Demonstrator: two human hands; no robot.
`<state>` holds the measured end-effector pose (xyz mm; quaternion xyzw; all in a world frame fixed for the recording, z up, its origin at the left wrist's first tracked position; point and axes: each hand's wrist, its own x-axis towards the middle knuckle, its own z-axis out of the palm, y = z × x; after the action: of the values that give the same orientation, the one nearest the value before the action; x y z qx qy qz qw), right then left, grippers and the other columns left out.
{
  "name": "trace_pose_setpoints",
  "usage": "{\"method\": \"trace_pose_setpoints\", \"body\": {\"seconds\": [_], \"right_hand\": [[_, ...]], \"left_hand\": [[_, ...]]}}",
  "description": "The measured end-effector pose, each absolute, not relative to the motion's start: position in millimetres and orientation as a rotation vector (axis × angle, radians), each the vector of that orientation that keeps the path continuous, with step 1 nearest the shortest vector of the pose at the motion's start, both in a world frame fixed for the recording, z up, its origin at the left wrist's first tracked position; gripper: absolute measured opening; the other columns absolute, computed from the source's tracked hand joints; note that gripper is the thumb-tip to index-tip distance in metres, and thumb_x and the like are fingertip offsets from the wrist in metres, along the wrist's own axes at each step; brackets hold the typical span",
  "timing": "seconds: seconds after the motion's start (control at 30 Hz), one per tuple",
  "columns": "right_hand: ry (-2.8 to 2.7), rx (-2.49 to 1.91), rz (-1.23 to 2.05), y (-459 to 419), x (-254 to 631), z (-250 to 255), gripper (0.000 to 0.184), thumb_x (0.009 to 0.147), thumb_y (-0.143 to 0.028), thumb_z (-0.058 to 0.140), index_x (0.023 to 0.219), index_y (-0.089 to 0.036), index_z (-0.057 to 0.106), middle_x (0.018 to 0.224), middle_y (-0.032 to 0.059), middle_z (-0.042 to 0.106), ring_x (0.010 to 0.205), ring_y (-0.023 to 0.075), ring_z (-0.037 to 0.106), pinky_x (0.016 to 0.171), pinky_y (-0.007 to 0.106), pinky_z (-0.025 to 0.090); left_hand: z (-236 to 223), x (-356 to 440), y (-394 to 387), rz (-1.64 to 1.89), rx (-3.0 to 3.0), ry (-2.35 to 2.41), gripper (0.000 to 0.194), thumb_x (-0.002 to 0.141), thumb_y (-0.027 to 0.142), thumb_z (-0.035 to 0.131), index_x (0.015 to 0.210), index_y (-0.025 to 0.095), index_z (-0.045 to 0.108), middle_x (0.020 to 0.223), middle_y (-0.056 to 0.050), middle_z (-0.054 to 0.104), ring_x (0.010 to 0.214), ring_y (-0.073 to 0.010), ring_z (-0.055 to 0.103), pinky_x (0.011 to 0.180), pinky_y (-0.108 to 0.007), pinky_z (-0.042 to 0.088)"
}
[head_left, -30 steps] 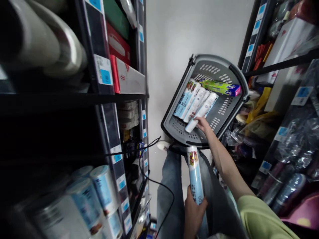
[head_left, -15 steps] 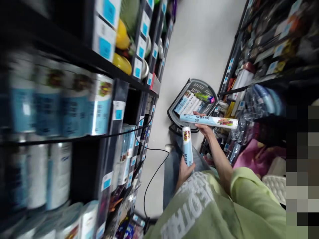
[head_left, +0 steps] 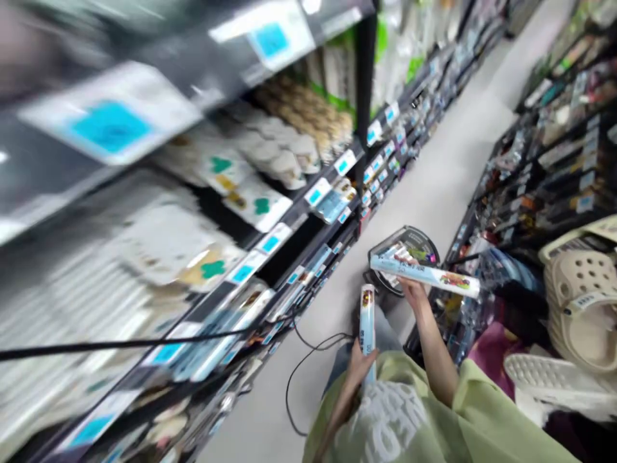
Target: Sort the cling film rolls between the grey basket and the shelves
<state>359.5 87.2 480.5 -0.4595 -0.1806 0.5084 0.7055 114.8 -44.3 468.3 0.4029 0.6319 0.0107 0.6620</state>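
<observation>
In my left hand (head_left: 359, 364) is an upright blue-and-white roll of food storage bags (head_left: 367, 315), gripped near its lower end, close to my body. My right hand (head_left: 412, 289) is closed around a longer roll of cling film (head_left: 434, 276), which lies nearly level with its right end slightly lower. Beneath the cling film a dark shopping basket (head_left: 409, 235) stands on the floor. It holds several similar pale rolls and a green-and-purple packet; the cling film covers part of it.
Stocked shelves with price tags (head_left: 270, 243) line the left side. To the right are shelves of wrapped goods and beige clogs (head_left: 581, 308). A black cable (head_left: 288, 392) loops over the pale aisle floor (head_left: 446, 161), which runs off to the upper right.
My view has swung, so the aisle slants to the upper right and different shelves fill the left. Both hands keep their rolls, with the cling film still over the basket.
</observation>
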Motion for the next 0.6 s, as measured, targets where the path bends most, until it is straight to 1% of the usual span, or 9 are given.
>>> {"method": "trace_pose_setpoints", "body": {"seconds": [0.1,0.17,0.27,0.37,0.43,0.47,0.53,0.6], "right_hand": [[-0.471,-0.999,1.185,69,337,486,0.059,0.056,-0.016,0.091,0.106,-0.032,0.063,0.141,-0.002,0.074,0.145,0.0283,0.063,0.136,0.057,0.03],[-0.547,-0.999,1.261,66,328,490,0.06,0.056,-0.015,0.091,0.108,-0.033,0.065,0.14,-0.0012,0.074,0.142,0.0296,0.065,0.135,0.06,0.032],[-0.65,-0.992,1.324,72,316,499,0.056,0.055,-0.015,0.088,0.103,-0.035,0.068,0.131,-0.0022,0.077,0.134,0.0319,0.071,0.129,0.063,0.042],[-0.786,-0.992,1.35,78,303,512,0.049,0.056,-0.019,0.086,0.099,-0.035,0.07,0.122,-0.0025,0.079,0.124,0.0331,0.076,0.118,0.064,0.055],[-0.865,-0.992,1.374,81,292,520,0.048,0.056,-0.021,0.085,0.1,-0.035,0.07,0.118,-0.002,0.079,0.119,0.0335,0.078,0.111,0.063,0.06],[-0.9,-0.992,1.391,81,287,523,0.047,0.057,-0.021,0.084,0.1,-0.035,0.07,0.116,-0.002,0.079,0.117,0.0332,0.078,0.109,0.063,0.062],[-0.962,-0.987,1.422,82,275,532,0.047,0.058,-0.021,0.083,0.101,-0.036,0.071,0.116,-0.0022,0.08,0.117,0.0321,0.078,0.107,0.06,0.064],[-1.023,-0.967,1.446,82,263,542,0.048,0.062,-0.023,0.083,0.105,-0.038,0.071,0.121,-0.0019,0.079,0.123,0.0318,0.076,0.109,0.057,0.064]], "left_hand": [[474,97,-51,0.341,0.845,1.503,0.051,0.069,0.046,0.068,0.118,0.031,0.063,0.126,-0.014,0.074,0.128,-0.0391,0.07,0.112,-0.044,0.053],[479,86,-55,0.548,0.775,1.53,0.054,0.067,0.048,0.071,0.118,0.032,0.067,0.13,-0.013,0.074,0.132,-0.0397,0.068,0.115,-0.044,0.051],[490,72,-65,0.833,0.645,1.536,0.052,0.067,0.052,0.074,0.116,0.034,0.073,0.133,-0.012,0.074,0.136,-0.0407,0.065,0.117,-0.045,0.049],[500,59,-71,1.097,0.487,1.521,0.05,0.066,0.052,0.081,0.112,0.033,0.076,0.13,-0.013,0.075,0.135,-0.0434,0.063,0.117,-0.05,0.047],[506,49,-71,1.238,0.402,1.515,0.052,0.064,0.051,0.086,0.111,0.031,0.077,0.122,-0.013,0.076,0.129,-0.0438,0.065,0.113,-0.051,0.049],[508,44,-71,1.292,0.377,1.512,0.054,0.063,0.051,0.087,0.111,0.029,0.076,0.117,-0.013,0.077,0.123,-0.0426,0.067,0.109,-0.051,0.05],[512,33,-71,1.392,0.341,1.496,0.059,0.061,0.053,0.091,0.11,0.025,0.076,0.104,-0.01,0.076,0.107,-0.0369,0.069,0.098,-0.047,0.054],[515,22,-73,1.471,0.334,1.469,0.06,0.061,0.055,0.094,0.106,0.021,0.075,0.092,-0.006,0.073,0.093,-0.0294,0.068,0.088,-0.04,0.054]]}}
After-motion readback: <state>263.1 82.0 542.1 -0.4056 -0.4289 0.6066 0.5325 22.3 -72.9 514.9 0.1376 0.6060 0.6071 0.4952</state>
